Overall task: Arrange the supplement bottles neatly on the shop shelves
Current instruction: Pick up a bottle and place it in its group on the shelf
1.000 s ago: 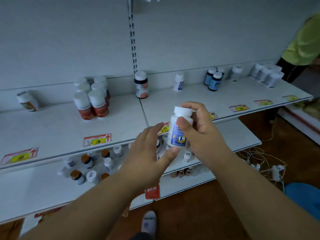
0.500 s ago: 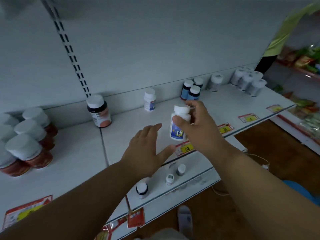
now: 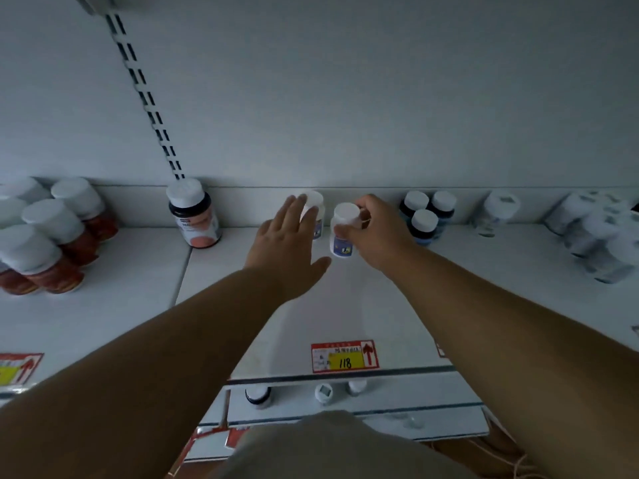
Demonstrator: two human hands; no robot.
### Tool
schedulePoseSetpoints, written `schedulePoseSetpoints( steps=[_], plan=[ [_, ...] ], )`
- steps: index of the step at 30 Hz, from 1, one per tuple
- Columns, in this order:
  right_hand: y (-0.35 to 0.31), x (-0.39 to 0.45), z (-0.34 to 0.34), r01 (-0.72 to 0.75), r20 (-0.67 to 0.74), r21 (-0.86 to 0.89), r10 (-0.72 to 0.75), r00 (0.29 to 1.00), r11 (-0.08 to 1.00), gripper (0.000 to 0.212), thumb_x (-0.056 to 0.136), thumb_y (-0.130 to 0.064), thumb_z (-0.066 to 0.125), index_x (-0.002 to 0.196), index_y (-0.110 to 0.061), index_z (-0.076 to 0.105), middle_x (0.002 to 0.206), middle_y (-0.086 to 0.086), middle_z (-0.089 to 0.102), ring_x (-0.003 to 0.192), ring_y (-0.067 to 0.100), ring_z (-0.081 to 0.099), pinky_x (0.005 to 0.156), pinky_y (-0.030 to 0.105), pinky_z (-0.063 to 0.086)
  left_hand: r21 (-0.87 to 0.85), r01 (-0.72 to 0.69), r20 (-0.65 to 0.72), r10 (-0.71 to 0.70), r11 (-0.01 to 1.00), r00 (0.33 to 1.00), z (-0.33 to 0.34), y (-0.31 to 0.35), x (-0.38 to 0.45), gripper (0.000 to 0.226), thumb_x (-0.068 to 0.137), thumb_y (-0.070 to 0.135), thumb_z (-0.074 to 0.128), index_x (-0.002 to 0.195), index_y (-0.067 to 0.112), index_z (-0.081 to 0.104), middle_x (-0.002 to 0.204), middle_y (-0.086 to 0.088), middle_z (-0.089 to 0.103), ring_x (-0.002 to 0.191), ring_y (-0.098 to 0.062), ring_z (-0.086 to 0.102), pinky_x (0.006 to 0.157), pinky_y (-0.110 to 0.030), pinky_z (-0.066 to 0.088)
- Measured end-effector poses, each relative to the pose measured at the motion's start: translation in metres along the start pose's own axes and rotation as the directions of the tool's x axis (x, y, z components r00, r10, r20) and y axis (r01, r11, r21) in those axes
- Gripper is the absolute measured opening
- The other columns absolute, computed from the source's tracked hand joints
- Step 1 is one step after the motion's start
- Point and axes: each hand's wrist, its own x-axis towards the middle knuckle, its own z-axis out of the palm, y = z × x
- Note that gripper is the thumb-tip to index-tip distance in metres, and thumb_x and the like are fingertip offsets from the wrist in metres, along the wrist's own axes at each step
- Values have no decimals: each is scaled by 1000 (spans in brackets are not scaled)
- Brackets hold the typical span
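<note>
My right hand point(image 3: 375, 231) grips a small white bottle with a blue label point(image 3: 342, 231) near the back of the upper shelf point(image 3: 345, 305). A matching white bottle point(image 3: 316, 212) stands just left of it against the back wall. My left hand point(image 3: 288, 243) reaches forward with straight fingers, its fingertips at that standing bottle and partly covering it. Whether the held bottle rests on the shelf cannot be told.
A dark bottle with a pink label point(image 3: 195, 216) stands to the left, and red-labelled bottles point(image 3: 52, 236) cluster further left. Three blue bottles point(image 3: 427, 216) and white bottles point(image 3: 594, 233) stand to the right. A price tag point(image 3: 344, 356) marks the shelf edge. Small bottles point(image 3: 325, 392) sit on the lower shelf.
Both hands have moved forward to the back of the upper shelf. My right hand carried the white bottle next to the matching one, and my left hand reached that standing bottle.
</note>
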Motion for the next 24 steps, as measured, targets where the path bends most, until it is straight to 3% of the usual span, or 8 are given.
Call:
schedulePoseSetpoints(
  steps=[6, 9, 12, 16, 20, 22, 24],
  plan=[
    [7, 43, 3, 109, 63, -133, -102, 993, 985, 30, 78, -21, 77, 103, -9, 66, 95, 9, 70, 87, 27, 65, 80, 48, 54, 57, 25, 53, -28, 998, 998, 11, 4, 26, 94, 91, 52, 53, 156, 12, -2, 165, -3, -6, 150, -16, -8, 121, -37, 14],
    [7, 53, 7, 118, 77, -166, -106, 991, 979, 22, 82, -16, 72, 100, -6, 65, 96, 9, 69, 88, 26, 64, 76, 37, 52, 53, 54, 57, -57, 997, 997, 14, 3, 24, 93, 91, 48, 54, 156, 12, -2, 165, -3, -6, 151, -16, -6, 121, -36, 14],
    [9, 58, 11, 107, 67, -148, -98, 993, 983, 20, 84, -17, 71, 100, -9, 63, 98, 9, 68, 89, 25, 63, 68, 28, 40, 46, 64, 72, -67, 997, 995, 13, 3, 23, 92, 92, 46, 54, 156, 13, -3, 164, -1, -6, 151, -16, -6, 121, -35, 14],
    [9, 60, 16, 89, 92, -167, -75, 993, 982, 33, 85, -24, 73, 110, -10, 58, 102, 5, 62, 93, 23, 61, 70, 25, 34, 44, 71, 94, -75, 997, 993, 13, 1, 22, 94, 92, 48, 55, 156, 12, -3, 164, -2, -7, 151, -16, -6, 121, -34, 13],
    [5, 45, 20, 80, 73, -228, -65, 995, 970, 59, 83, -36, 76, 126, -10, 44, 124, 14, 51, 111, 32, 56, 82, 38, 47, 53, 79, 108, -85, 995, 991, 11, -4, 14, 97, 92, 51, 53, 155, 14, -10, 164, -3, -13, 151, -17, -7, 122, -38, 12],
    [-3, 34, 20, 126, 21, -232, -125, 992, 964, 63, 84, -35, 75, 130, -9, 42, 125, 17, 49, 113, 35, 53, 87, 45, 49, 18, 109, 79, -110, 994, 991, 7, -9, 8, 96, 92, 52, 54, 155, 16, -9, 164, -3, -10, 151, -19, -5, 122, -40, 12],
    [-15, 22, 16, 192, -16, -243, -202, 979, 951, 59, 85, -34, 73, 132, -10, 45, 125, 18, 49, 113, 35, 53, 88, 42, 49, -35, 129, 38, -127, 991, 991, 0, -14, 3, 93, 91, 50, 55, 156, 17, -3, 165, -3, -4, 151, -22, 1, 121, -41, 14]
  ],
)
